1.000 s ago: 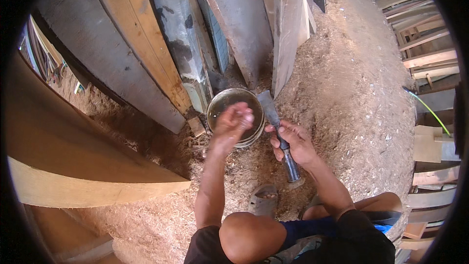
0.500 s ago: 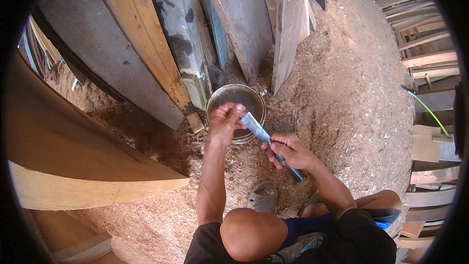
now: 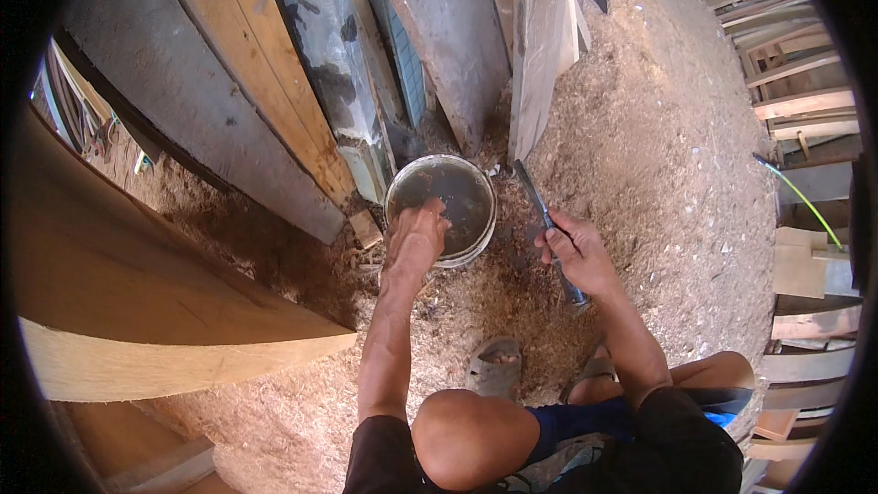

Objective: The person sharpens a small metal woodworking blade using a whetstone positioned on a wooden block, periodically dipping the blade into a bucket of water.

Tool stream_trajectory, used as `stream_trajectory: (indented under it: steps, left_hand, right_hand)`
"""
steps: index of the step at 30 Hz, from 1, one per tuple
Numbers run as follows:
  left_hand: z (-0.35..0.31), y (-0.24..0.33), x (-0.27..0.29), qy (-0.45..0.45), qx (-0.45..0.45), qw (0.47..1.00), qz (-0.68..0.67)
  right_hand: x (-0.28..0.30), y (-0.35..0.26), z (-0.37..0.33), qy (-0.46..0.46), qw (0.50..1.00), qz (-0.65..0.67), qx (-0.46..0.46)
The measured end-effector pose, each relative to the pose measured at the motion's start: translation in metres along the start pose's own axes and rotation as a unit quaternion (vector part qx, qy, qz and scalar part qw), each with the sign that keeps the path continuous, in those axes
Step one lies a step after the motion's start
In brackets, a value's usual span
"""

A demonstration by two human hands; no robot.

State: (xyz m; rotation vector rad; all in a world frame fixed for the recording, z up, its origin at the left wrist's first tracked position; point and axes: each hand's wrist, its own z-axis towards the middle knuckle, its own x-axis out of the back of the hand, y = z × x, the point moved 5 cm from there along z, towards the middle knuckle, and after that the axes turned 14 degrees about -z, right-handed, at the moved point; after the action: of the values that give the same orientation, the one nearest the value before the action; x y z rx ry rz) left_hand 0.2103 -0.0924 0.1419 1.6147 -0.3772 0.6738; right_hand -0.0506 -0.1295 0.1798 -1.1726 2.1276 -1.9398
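A round bucket (image 3: 485,242) with a pale rim stands in front of me, with murky water (image 3: 457,187) in it. My left hand (image 3: 418,233) reaches over its near left side, loosely bent fingers down at the water; the fingertips are partly hidden and nothing shows in them. Small light specks, like droplets, are beside those fingers. To the right of the bucket, my right hand (image 3: 576,252) grips a chisel (image 3: 533,190) around its middle. The flat dark blade points up and away from me, and the dark bluish handle end sticks out below the hand.
Boards and slabs (image 3: 448,37) lean upright behind the bucket. A large curved wooden piece (image 3: 192,361) juts in from the left. Sawdust and shavings (image 3: 658,174) cover the ground. Stacked timber (image 3: 805,105) lines the right side, with a green-yellow hose (image 3: 805,206) against it.
My left hand has moved away from the blade and down to the water. My right hand has carried the chisel to the right and turned it, so the blade now shows edge-on.
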Motion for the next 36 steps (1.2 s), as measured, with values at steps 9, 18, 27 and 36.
stream_trajectory:
  steps: [9, 18, 27, 36]
  left_hand:
    - [-0.007, 0.008, 0.003, 0.022, 0.057, 0.996, 0.072]
    - [-0.01, 0.023, -0.017, 0.038, 0.06, 0.996, 0.061]
    - [-0.02, 0.016, -0.023, 0.09, -0.081, 0.991, 0.048]
    - [-0.006, 0.006, -0.013, 0.006, -0.129, 0.978, 0.167]
  right_hand:
    - [0.095, -0.073, 0.035, -0.09, 0.949, -0.281, 0.111]
    - [0.221, -0.03, -0.089, 0.15, 0.951, 0.162, -0.218]
    - [0.205, 0.028, -0.096, 0.059, 0.856, 0.398, -0.324]
    - [0.203, 0.006, -0.092, -0.008, 0.85, 0.406, -0.336]
